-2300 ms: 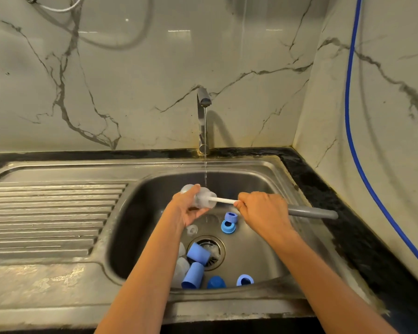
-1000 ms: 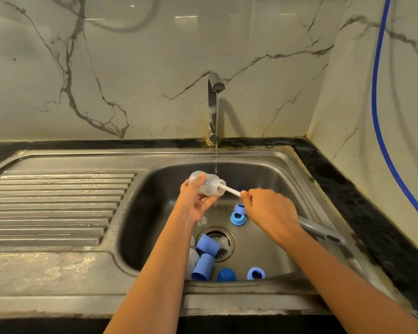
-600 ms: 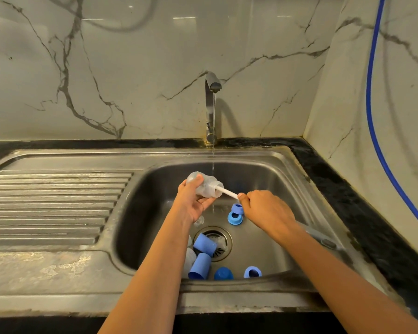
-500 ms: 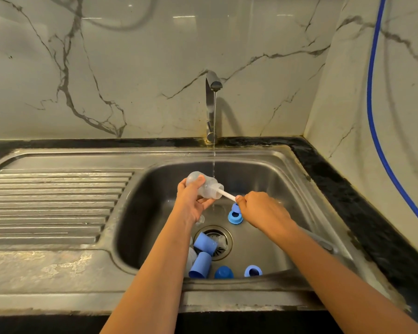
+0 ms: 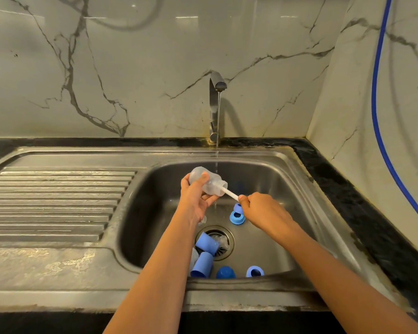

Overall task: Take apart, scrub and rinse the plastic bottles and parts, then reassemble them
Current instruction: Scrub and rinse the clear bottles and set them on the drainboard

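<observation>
Steel sink [image 5: 307, 196] against a marble-look wall [image 5: 143, 68], pretty ordinary kitchen corner. Left hand [image 5: 194, 201] is wrapped around a clear plastic bottle [image 5: 206, 180], thumb on top, holding it sideways over the basin with the mouth pointing at the other hand. Right hand [image 5: 263, 213] is closed in a fist round a thin white brush handle [image 5: 230, 194], and the far end of that goes into the bottle's mouth. Can't really make out bristles through the plastic.

Water stream [image 5: 218, 131] from the tap [image 5: 214, 104] drops just past the bottle mouth, between the two hands. Right under the right hand's knuckles sits a blue ring piece [image 5: 237, 217]. Below both wrists, nearer the person, two blue caps [image 5: 206, 244] lie by the drain [image 5: 227, 247], plus a blue dome lid [image 5: 225, 272] and another blue ring [image 5: 254, 271] at the near wall. Out past the left hand is the ribbed drainboard [image 5: 58, 196]. Out past the right arm, a blue hose [image 5: 378, 121] runs down the side wall.
</observation>
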